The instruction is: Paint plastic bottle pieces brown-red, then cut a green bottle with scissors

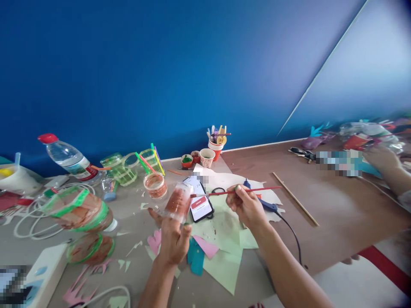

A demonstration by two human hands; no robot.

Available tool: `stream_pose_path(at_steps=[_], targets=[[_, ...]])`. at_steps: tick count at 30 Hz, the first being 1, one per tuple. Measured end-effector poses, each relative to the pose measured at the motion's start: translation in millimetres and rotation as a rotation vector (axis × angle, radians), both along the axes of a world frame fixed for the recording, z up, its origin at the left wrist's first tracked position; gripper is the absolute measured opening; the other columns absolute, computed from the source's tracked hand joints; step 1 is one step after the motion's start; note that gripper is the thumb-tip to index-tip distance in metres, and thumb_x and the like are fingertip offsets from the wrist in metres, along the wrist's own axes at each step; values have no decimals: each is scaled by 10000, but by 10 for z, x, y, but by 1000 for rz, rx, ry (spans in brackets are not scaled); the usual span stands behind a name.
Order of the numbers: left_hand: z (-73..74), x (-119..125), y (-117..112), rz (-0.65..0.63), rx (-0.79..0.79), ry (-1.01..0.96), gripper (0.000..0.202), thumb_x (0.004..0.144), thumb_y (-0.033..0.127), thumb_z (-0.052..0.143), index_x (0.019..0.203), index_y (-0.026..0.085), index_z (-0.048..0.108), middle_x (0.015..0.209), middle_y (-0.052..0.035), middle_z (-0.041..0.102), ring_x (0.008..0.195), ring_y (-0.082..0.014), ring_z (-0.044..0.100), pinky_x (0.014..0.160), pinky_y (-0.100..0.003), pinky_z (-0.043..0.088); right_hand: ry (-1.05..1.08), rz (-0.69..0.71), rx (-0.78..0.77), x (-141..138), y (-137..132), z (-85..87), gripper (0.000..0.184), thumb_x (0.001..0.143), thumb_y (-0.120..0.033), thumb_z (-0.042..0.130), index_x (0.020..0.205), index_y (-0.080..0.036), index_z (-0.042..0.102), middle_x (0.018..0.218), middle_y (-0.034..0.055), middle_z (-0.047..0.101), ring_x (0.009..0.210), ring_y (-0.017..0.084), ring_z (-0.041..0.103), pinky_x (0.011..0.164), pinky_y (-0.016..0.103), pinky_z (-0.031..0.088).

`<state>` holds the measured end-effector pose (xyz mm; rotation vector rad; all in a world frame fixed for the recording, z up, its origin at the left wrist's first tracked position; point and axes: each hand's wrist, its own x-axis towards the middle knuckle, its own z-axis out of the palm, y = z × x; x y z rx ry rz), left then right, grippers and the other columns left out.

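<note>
My left hand (175, 241) holds up a clear plastic cup-like piece (178, 203), its side partly coated in reddish-brown paint. Some of those fingers are hidden behind or inside the piece, while the thumb stands out at the right. My right hand (245, 205) pinches a thin red paintbrush (224, 192), bristles pointing left. The bristle end is at the painted side; whether it touches, I cannot tell. Behind the piece lies a lit phone (201, 205). A similar brown-painted clear ring (155, 185) sits to the left.
Green-banded painted plastic pieces (80, 209), a water bottle (70, 156) and a white power strip (48, 273) lie left. Paint cups (207, 157) stand near the wall. Paper scraps (224, 256), a blue glue gun (268, 205) and a wooden stick (295, 199) lie right. Another person's hand (382, 160) is far right.
</note>
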<state>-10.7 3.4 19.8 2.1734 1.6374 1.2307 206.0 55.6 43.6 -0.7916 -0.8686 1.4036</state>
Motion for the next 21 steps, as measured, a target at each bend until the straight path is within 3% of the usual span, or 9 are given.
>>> stream_pose_path(at_steps=[4, 8, 12, 14, 16, 19, 21], targets=[[-7, -7, 16, 3, 20, 46, 738, 939, 644, 105, 1445, 235, 453, 1319, -157, 626, 1388, -334, 402, 1140, -560, -181, -13, 84, -5, 2, -5, 5, 356, 770, -494, 730, 733, -142, 689, 497, 14, 641, 332, 78, 489, 331, 182, 356], [10, 8, 21, 1, 65, 51, 739, 937, 651, 131, 1424, 223, 485, 1284, -165, 646, 1347, -337, 454, 1165, -575, -60, 3, 6, -12, -5, -4, 5, 350, 736, -487, 764, 723, -146, 689, 495, 9, 644, 332, 73, 493, 336, 175, 353], [19, 21, 13, -13, 103, 94, 692, 953, 617, 150, 1407, 234, 506, 1248, -160, 664, 1307, -346, 490, 1159, -596, -22, -7, 98, -31, -15, 1, -5, 367, 742, -505, 754, 723, -144, 698, 488, 17, 641, 328, 83, 487, 330, 188, 342], [9, 17, 16, -4, 114, 104, 705, 953, 619, 140, 1412, 224, 501, 1229, -166, 669, 1286, -352, 506, 1157, -599, -14, -14, 50, -22, -7, 11, -12, 352, 747, -493, 756, 729, -146, 699, 497, 14, 643, 344, 83, 494, 342, 190, 345], [-10, 6, 22, 4, 115, 92, 727, 947, 632, 137, 1418, 208, 493, 1211, -174, 674, 1270, -356, 518, 1156, -603, 42, 4, 3, 2, 9, 19, -19, 335, 754, -481, 753, 727, -152, 697, 491, 2, 630, 353, 79, 486, 361, 196, 353], [-55, -18, 27, -26, 89, 35, 740, 939, 648, 153, 1420, 196, 486, 1197, -176, 678, 1267, -350, 520, 1140, -590, 171, 55, 45, 28, 33, 15, -27, 311, 776, -462, 740, 739, -156, 705, 483, -8, 611, 350, 76, 460, 385, 217, 358], [-86, -33, 23, -28, 64, -37, 745, 935, 658, 154, 1414, 198, 491, 1188, -167, 683, 1276, -344, 514, 1157, -586, 141, 98, 68, 33, 43, 8, -29, 290, 781, -445, 742, 744, -159, 709, 478, -12, 604, 347, 73, 447, 400, 225, 358]])
